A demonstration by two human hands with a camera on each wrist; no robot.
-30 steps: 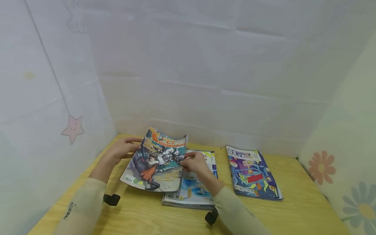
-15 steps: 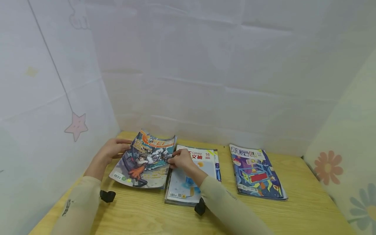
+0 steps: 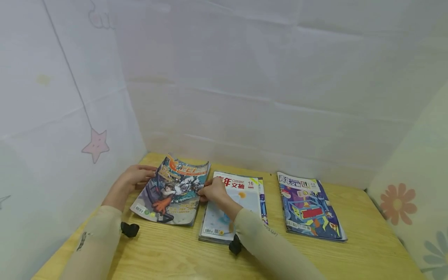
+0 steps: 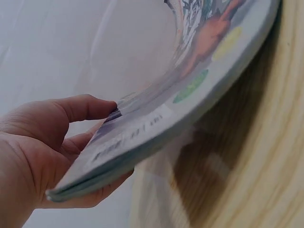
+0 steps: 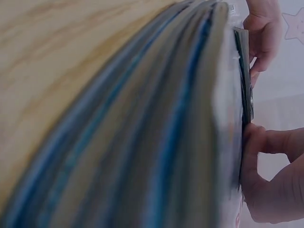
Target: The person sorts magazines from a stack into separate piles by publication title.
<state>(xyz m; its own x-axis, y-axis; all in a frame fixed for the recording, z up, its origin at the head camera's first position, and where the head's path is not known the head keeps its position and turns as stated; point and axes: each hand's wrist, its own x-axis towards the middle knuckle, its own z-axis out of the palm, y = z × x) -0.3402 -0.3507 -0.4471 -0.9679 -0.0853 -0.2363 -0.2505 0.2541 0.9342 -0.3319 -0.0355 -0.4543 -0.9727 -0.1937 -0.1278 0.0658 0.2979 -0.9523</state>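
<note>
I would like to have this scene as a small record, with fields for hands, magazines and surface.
left hand: pinches the left edge of the curved magazine
right hand: pinches its right edge
middle: magazine stack, pale top cover with red title
right side: purple-covered magazine, apart from the stack, untouched
surface: yellow wooden table

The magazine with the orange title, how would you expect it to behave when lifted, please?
The magazine is probably floppy, as it bows into a curve in the left wrist view. It looks thin, so it is likely light for its width.
</note>
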